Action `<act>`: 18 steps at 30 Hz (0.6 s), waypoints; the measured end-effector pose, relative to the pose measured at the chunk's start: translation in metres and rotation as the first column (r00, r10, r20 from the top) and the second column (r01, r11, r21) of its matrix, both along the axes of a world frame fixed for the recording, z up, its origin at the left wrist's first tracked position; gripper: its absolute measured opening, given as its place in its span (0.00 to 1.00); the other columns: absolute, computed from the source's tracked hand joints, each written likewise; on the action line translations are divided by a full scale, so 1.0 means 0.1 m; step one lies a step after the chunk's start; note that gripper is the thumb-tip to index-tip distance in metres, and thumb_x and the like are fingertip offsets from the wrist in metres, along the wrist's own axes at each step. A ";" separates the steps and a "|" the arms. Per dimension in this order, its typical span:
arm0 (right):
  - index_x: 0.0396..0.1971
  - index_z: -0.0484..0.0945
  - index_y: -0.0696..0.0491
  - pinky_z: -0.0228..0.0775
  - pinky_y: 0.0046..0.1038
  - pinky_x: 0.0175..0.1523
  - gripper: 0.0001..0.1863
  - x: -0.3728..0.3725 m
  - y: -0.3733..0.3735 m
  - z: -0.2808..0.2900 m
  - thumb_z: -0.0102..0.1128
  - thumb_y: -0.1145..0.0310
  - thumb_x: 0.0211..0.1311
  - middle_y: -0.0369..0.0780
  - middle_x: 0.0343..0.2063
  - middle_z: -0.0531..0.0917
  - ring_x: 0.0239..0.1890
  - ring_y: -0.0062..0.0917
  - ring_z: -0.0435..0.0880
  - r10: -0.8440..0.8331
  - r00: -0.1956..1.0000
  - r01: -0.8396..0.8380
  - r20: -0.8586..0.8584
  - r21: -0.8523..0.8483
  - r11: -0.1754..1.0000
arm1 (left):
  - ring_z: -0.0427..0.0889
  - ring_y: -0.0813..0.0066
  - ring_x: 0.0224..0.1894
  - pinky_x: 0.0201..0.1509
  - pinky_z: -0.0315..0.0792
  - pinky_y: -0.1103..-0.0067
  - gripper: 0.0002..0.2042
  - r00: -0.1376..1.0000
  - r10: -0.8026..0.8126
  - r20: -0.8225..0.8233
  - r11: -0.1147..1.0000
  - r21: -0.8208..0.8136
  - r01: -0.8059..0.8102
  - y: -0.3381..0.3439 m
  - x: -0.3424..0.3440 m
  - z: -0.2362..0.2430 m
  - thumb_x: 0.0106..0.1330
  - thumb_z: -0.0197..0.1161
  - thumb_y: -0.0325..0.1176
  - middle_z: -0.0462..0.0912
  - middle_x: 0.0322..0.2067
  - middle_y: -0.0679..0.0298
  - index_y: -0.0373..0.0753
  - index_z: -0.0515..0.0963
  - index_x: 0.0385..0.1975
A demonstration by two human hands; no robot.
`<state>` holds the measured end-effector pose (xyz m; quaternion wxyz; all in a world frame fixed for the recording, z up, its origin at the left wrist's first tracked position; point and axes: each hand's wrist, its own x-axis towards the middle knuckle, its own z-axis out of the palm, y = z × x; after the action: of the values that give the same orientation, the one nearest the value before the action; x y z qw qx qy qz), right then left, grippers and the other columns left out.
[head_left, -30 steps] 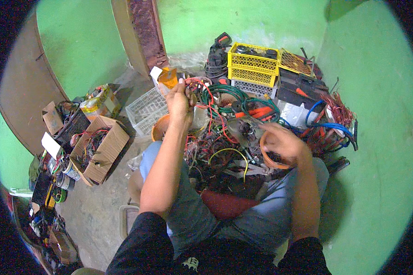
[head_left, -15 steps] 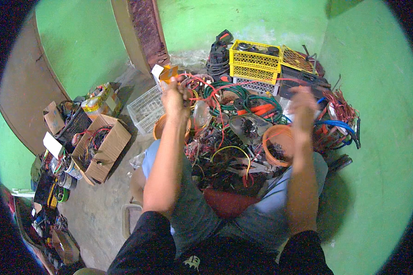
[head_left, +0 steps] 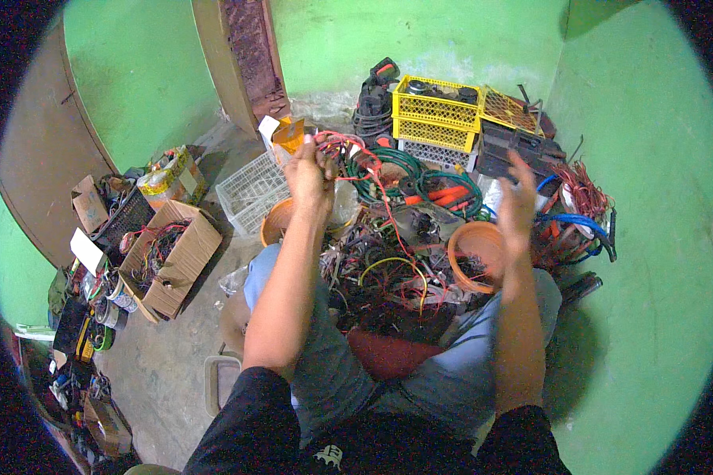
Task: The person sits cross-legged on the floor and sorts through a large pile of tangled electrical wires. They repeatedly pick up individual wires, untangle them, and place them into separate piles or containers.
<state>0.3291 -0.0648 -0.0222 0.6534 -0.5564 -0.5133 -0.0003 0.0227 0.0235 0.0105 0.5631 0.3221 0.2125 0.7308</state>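
Note:
My left hand (head_left: 309, 178) is raised over the left side of the heap, its fingers closed on a red wire (head_left: 382, 190). From the fingertips the wire runs right, then droops into a pile of tangled cables and wire scraps (head_left: 372, 261) between my knees. My right hand (head_left: 516, 207) is up on the right with its fingers apart and nothing visible in them. Just below and left of it stands an orange pot (head_left: 478, 237) containing small dark scraps. Another orange pot (head_left: 276, 223) is partly hidden behind my left forearm.
Stacked yellow crates (head_left: 436, 119) stand by the far green wall, beside coiled green hose (head_left: 459, 186). A clear plastic basket (head_left: 249, 194) lies beyond my left knee. Left on the floor is a cardboard box (head_left: 184, 273) of wires; blue cable (head_left: 582, 222) and red wire bundles (head_left: 582, 190) lie at right.
The red wire, earlier stretched across toward my right hand, now hangs down from my left. My right hand's fingers are now spread; the left stays raised near the same spot.

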 end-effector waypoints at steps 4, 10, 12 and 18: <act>0.63 0.62 0.55 0.52 0.38 0.69 0.31 -0.78 -0.08 0.00 0.59 0.71 0.58 0.51 0.61 0.66 0.64 0.44 0.64 0.226 0.911 -0.219 0.344 -0.062 0.974 | 0.56 0.82 0.10 0.14 0.53 0.83 0.14 0.992 -0.121 -0.043 0.991 0.046 0.123 -0.09 0.23 -0.04 0.73 0.49 0.39 0.59 0.11 0.73 0.34 0.75 0.33; 0.50 0.75 0.56 0.71 0.30 0.46 0.16 -0.85 -0.04 -0.15 0.56 0.67 0.65 0.41 0.32 0.83 0.36 0.27 0.82 0.694 0.720 -0.599 0.004 -0.500 0.626 | 0.56 0.82 0.11 0.15 0.53 0.83 0.14 0.988 -0.145 -0.058 0.989 -0.017 0.145 -0.09 0.31 -0.05 0.73 0.50 0.39 0.59 0.11 0.73 0.34 0.75 0.33; 0.44 0.79 0.57 0.72 0.27 0.38 0.13 -0.80 -0.04 -0.14 0.54 0.66 0.66 0.39 0.24 0.82 0.27 0.22 0.81 0.702 0.711 -0.608 -0.035 -0.533 0.589 | 0.56 0.82 0.11 0.15 0.53 0.83 0.14 0.993 -0.115 -0.024 0.993 -0.030 0.114 -0.11 0.29 -0.01 0.73 0.50 0.39 0.60 0.11 0.73 0.34 0.75 0.33; 0.48 0.75 0.60 0.75 0.25 0.38 0.16 -0.85 -0.12 -0.14 0.51 0.64 0.69 0.38 0.28 0.82 0.29 0.22 0.82 0.696 0.654 -0.756 -0.296 -0.286 0.588 | 0.59 0.81 0.10 0.13 0.52 0.84 0.14 0.983 -0.177 -0.054 0.984 0.022 0.178 -0.11 0.27 -0.10 0.73 0.49 0.39 0.61 0.11 0.72 0.36 0.75 0.33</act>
<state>0.2444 -0.0767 -0.0364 0.5101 -0.4124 -0.6337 0.4100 0.0500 0.0129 0.0010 0.6159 0.3660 0.1879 0.6719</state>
